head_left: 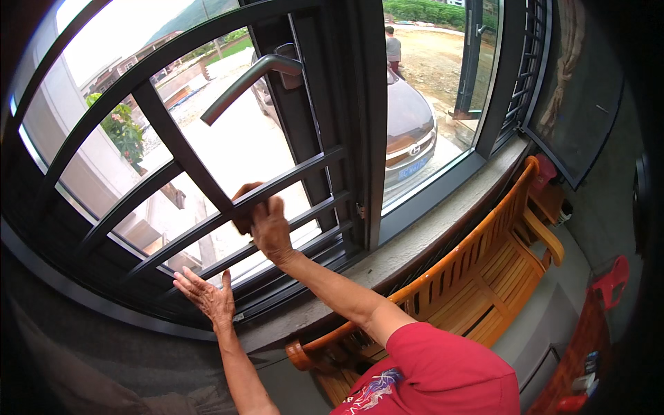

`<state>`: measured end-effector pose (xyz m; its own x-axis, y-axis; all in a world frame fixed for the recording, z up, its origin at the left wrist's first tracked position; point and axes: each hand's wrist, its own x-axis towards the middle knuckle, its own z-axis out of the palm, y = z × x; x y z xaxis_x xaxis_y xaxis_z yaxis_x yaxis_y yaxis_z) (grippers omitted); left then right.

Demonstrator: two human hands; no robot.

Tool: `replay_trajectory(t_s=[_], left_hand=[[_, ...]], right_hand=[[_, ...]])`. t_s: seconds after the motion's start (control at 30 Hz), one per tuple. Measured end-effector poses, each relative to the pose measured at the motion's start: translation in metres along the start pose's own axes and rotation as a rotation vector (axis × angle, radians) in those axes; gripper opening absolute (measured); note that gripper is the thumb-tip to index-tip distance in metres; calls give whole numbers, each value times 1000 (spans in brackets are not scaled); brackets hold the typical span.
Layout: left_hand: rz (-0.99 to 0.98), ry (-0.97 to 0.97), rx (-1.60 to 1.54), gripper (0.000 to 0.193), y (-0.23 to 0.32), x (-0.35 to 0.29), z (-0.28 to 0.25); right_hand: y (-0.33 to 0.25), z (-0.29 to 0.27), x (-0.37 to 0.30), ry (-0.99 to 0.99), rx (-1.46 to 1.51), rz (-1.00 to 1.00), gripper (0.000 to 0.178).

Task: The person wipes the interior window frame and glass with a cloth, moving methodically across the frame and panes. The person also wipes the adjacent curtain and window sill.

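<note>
My right hand [272, 232] reaches between the dark bars of the window grille [200, 232]. Its fingers are bent over a dark brown cloth-like wad [242, 220] against the glass; bars and fingers partly cover it, so its exact kind is unclear. Lower and to the left, my left hand [207, 296] is open, fingers spread, beside the grille's lowest bars. Whether it touches them I cannot tell. Above both hands, a grey window handle [252, 79] sticks out from the dark frame.
A slatted wooden bench [477, 277] stands below the sill [415, 249], to my right. Farther right are a red plastic stool [610, 282] and a reddish wooden table [574, 366] bearing small items. Outside the glass, a parked car [409, 124] and a person [393, 50] show.
</note>
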<state>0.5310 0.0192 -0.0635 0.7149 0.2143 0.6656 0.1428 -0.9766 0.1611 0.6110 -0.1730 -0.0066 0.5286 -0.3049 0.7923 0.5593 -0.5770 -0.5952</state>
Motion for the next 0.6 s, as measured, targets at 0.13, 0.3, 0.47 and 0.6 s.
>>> replay_trajectory(t_s=[0.13, 0.3, 0.47, 0.6], left_hand=[[33, 50, -33, 102, 1, 2, 5], [54, 79, -18, 106, -5, -1, 0], [75, 93, -26, 110, -2, 0, 2], [60, 70, -47, 112, 7, 2, -1]], right_hand=[[-4, -15, 1, -356, 21, -461, 12], [-32, -74, 21, -241, 286, -450, 17], [-23, -126, 102, 165, -37, -309, 64], [7, -89, 130, 152, -335, -378, 60]])
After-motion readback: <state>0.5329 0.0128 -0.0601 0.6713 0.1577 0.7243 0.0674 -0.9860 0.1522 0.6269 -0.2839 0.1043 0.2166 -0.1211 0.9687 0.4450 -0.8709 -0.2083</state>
